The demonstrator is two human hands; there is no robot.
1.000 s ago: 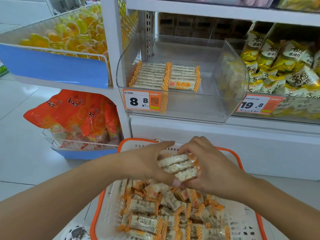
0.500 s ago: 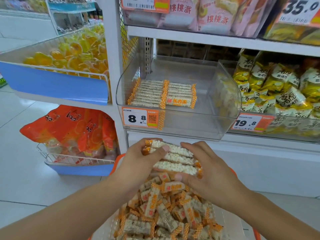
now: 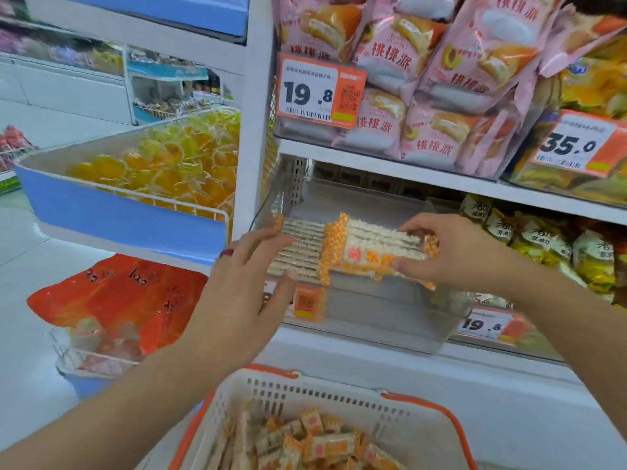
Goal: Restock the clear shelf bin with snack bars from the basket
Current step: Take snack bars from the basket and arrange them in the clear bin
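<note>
Right hand: the right hand (image 3: 464, 252) pinches a small stack of snack bars (image 3: 380, 245) at the stack's right end, thumb on the near edge and fingers curled over the far edge.
Left hand: the left hand (image 3: 244, 293) is spread, fingers straight and apart, holding nothing; its fingertips lie in front of the bin's left front corner and near the row of bars already inside.
Held bars: the stack sits over the right half of the clear bin (image 3: 373, 313), just beside the row already stocked; whether it rests on the bin floor cannot be told.
Long axis: the held bars run left to right, level, orange-checked wrapper ends at the left and right, the printed orange label facing near.
Stocked row: the stocked bars (image 3: 298, 245) lie flat in the bin's left half, also lengthwise left to right, side by side from near to far.
Bin edges: the clear front wall stands low and near, carrying an orange price tag (image 3: 307, 301); a white upright post (image 3: 254, 130) bounds the left, a clear side wall the right.
Open room: bare bin floor shows far behind the bars and below the shelf above; the gap between the hands is filled by bars.
Basket: the white basket (image 3: 339, 398) with orange rim sits near and low, loose bars piled inside.
Neighbours: yellow packets (image 3: 543, 239) to the right, pink packets (image 3: 424, 79) above.
</note>
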